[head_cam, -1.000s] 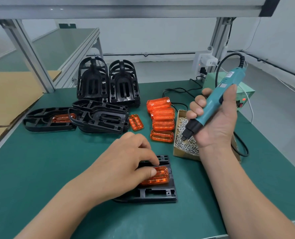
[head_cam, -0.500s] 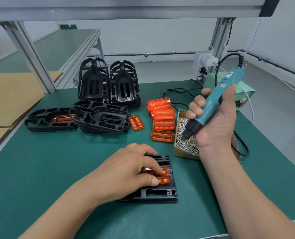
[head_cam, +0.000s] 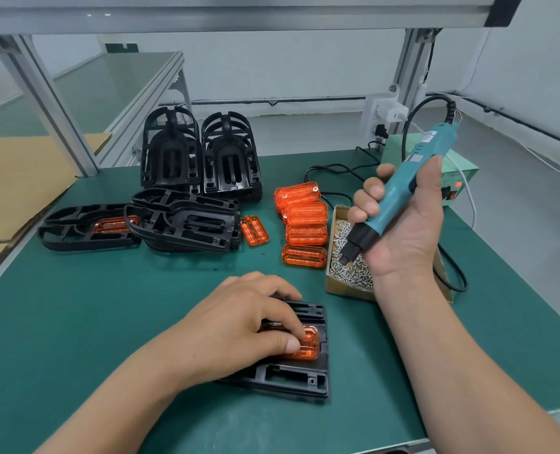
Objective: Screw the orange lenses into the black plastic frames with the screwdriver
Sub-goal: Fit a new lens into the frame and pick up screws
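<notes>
Far left, a flat black plastic frame [head_cam: 75,235] lies on the green bench mat [head_cam: 75,322] with an orange lens seated in it. Just beside it sits a stack of black frames [head_cam: 186,224], with upright black frames [head_cam: 200,158] standing behind. A small loose orange lens [head_cam: 255,230] rests by the stack. Front and centre, the left hand [head_cam: 239,326] is down on the near black frame [head_cam: 291,376], thumb and forefinger pinching the translucent orange lens [head_cam: 309,350] in its pocket. Next comes a column of spare orange lenses [head_cam: 304,221], then an open cardboard box of silver screws [head_cam: 347,273]. The right hand [head_cam: 403,224] grips the teal electric screwdriver [head_cam: 403,188], tilted, tip over the screws. Whether it touches them is hard to say. The hands are well apart.
</notes>
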`<state>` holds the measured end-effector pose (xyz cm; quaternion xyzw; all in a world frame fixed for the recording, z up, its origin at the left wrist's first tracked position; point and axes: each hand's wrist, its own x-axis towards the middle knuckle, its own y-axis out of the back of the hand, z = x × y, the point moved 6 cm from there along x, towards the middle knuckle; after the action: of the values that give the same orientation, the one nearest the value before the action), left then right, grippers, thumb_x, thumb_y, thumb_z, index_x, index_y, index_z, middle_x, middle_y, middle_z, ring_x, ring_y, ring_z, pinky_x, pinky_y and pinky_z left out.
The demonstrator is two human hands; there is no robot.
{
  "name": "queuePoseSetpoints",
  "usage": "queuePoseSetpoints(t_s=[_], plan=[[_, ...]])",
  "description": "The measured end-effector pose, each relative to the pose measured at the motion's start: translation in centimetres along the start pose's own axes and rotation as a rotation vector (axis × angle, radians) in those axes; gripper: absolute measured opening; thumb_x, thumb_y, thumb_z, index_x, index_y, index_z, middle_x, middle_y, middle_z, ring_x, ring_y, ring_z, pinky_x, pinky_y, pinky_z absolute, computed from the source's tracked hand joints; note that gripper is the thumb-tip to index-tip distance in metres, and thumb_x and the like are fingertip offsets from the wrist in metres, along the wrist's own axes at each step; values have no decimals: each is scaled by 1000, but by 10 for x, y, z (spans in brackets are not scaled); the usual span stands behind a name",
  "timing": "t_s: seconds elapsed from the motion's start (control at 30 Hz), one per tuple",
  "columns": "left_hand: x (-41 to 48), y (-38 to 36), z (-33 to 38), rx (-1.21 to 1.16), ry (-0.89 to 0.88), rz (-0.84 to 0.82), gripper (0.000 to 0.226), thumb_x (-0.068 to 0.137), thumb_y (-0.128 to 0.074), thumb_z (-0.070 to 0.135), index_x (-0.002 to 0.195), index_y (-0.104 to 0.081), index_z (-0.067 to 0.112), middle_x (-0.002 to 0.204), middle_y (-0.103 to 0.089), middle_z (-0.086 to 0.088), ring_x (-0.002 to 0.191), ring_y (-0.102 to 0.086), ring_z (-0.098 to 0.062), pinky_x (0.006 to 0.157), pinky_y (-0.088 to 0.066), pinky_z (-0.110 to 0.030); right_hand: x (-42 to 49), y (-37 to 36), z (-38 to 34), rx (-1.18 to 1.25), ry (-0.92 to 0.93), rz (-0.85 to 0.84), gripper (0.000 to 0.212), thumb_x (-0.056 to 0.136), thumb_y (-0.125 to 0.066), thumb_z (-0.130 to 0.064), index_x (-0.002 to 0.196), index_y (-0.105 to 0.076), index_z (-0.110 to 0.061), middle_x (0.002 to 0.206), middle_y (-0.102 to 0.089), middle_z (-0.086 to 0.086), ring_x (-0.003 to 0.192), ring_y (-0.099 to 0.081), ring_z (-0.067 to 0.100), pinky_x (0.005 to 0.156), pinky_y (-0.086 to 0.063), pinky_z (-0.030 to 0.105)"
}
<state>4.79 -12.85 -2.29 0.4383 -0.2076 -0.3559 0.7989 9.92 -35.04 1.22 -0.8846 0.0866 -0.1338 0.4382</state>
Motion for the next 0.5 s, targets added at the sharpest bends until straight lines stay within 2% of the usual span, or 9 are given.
queuePoseSetpoints(t_s=[0.13,0.27,0.4,0.5], plan=[[0,-1,3,32,6,-2,17,92,-71,57,107,-74,50,136,-52,34,131,-42,7,111,-39,-35,0,0,0,4,-2,0,55,105,-43,-68,100,-59,-15,77,-45,0,57,-43,11,52,-42,25],[-7,-2,5,71,44,74,13,92,-70,56,100,-68,46,133,-47,35,128,-42,7,107,-41,-33,0,0,0,6,-2,-1,56,105,-43,-68,100,-59,-15,76,-45,0,56,-44,11,52,-42,25],[-12,-1,6,72,21,74,35,93,-62,67,126,-64,55,137,-48,35,132,-39,8,111,-37,-31,0,1,0,17,-17,-11,57,104,-44,-69,101,-59,-14,77,-47,0,57,-45,11,52,-42,25],[-12,-3,6,76,13,29,55,83,-56,85,132,-61,59,141,-45,36,135,-35,9,115,-31,-29,0,1,1,15,-24,-13,57,104,-44,-69,101,-59,-14,76,-47,0,56,-46,11,52,-42,25]])
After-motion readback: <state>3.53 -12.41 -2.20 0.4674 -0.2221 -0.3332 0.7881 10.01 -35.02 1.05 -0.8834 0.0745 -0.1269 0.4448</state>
